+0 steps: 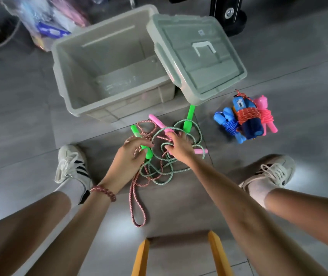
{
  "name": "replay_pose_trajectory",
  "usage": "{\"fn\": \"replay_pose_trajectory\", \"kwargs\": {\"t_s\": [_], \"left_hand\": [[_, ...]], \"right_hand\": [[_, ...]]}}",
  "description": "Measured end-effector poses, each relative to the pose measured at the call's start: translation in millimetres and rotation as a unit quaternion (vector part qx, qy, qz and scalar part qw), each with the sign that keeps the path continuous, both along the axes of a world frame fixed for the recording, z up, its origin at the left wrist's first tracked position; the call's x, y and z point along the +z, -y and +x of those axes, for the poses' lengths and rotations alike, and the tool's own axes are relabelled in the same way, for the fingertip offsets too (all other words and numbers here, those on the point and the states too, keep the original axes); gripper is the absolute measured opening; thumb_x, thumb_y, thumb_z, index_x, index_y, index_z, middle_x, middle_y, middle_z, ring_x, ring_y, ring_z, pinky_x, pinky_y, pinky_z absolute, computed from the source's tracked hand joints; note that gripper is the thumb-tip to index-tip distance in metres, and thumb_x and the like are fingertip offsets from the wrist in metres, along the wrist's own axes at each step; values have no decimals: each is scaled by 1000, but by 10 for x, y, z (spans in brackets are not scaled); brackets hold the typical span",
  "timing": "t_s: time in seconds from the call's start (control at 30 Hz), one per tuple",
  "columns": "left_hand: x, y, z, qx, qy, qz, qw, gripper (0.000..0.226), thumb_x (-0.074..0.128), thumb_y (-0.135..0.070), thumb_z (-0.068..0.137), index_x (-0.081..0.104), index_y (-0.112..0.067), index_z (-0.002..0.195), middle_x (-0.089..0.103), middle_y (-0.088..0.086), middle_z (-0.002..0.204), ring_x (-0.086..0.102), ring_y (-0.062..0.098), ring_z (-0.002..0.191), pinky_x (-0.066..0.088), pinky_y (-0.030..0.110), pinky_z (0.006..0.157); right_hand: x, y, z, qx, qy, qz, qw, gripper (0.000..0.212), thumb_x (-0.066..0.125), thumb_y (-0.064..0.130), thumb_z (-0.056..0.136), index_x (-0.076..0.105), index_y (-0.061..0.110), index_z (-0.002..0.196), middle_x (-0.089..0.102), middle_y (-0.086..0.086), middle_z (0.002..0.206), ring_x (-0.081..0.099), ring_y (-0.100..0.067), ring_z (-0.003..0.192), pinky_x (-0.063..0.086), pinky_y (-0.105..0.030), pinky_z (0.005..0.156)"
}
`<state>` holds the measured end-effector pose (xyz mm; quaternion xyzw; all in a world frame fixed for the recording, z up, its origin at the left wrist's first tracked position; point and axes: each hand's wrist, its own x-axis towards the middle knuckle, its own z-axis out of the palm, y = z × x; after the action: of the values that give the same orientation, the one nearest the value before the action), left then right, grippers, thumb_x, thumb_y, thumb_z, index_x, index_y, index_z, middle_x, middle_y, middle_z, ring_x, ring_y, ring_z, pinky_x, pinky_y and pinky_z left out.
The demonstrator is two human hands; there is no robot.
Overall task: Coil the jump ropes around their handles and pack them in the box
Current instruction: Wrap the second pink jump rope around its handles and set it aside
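Observation:
Two jump ropes lie tangled on the floor in front of the grey box [67, 96]. The green rope [160, 179] and the pink rope [134, 196] cross each other. My left hand [128, 156] grips one green handle [147, 152] with pink rope running under its fingers. My right hand [177, 145] reaches into the tangle with fingers spread, over a pink handle [200, 151]. A second green handle [189, 118] and a second pink handle [157, 121] lie near the box. The box stands open and holds nothing.
The box's lid [197, 54] leans on its right rim. Three coiled ropes [246, 120], blue, red-wrapped and pink, lie to the right. My two shoes [72, 164] flank the tangle. A yellow stool edge [141, 255] is below. Bags [47, 20] stand behind the box.

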<state>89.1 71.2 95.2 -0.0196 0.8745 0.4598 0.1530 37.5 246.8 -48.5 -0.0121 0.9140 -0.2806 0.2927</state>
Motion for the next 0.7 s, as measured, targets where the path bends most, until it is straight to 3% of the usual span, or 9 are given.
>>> {"fn": "replay_pose_trajectory", "kwargs": {"t_s": [0.07,0.13,0.23,0.3,0.4,0.53,0.57,0.63,0.7], "left_hand": [[-21,90,50,11,8,6,1000,32,53,-8,88,64,-38,94,65,-10,110,60,9,107,46,41,100],[-28,146,83,18,16,7,1000,32,54,-6,90,64,-37,95,67,-4,106,63,11,100,48,36,97],[-29,187,94,39,17,7,999,32,54,-6,91,64,-37,94,69,1,98,63,7,89,47,26,87],[-19,169,92,57,21,23,998,34,55,-3,89,65,-36,93,68,-5,99,63,5,89,45,23,86],[15,67,114,41,21,31,998,40,58,-1,85,64,-39,96,66,-10,108,60,5,103,44,29,96],[196,-181,141,-46,-28,10,998,52,66,2,77,58,-19,123,55,-4,130,47,6,123,31,19,109],[277,-240,156,-73,-38,13,997,54,68,2,76,55,-14,126,53,-3,130,46,5,121,30,11,105],[466,-342,194,-103,-25,32,994,44,63,-1,82,54,-11,124,56,-5,120,50,1,108,32,2,90],[679,-412,246,-103,13,43,994,27,54,-8,92,51,-10,119,59,-7,110,55,5,97,36,0,79]], "right_hand": [[-67,102,-100,13,31,4,999,51,59,29,89,45,27,137,33,-15,138,47,-35,120,38,-41,104],[-88,127,-150,10,34,-2,999,42,56,24,90,54,23,131,37,-13,139,55,-33,113,42,-36,101],[58,67,-144,-71,-31,-6,997,23,57,19,87,70,22,106,60,-9,115,61,-28,97,48,-32,86],[320,-19,-73,-76,-7,-46,996,22,65,18,81,63,20,103,62,-2,104,60,-23,90,44,-24,76],[821,-154,90,-18,76,-115,990,28,67,17,82,49,23,103,59,-4,98,56,-22,84,43,-27,74],[1523,-302,164,100,-4,-70,992,15,63,29,88,58,21,99,67,3,92,63,-17,86,46,-30,75],[1726,-310,157,108,-18,-74,991,16,58,33,90,58,17,92,67,2,83,61,-16,77,44,-30,69],[2184,-320,133,87,-41,-145,985,37,49,43,90,57,10,76,57,-5,64,50,-14,60,36,-32,58],[2639,-348,131,75,-94,-211,970,44,44,55,85,54,16,68,46,-1,63,40,-10,58,31,-30,56]]}}
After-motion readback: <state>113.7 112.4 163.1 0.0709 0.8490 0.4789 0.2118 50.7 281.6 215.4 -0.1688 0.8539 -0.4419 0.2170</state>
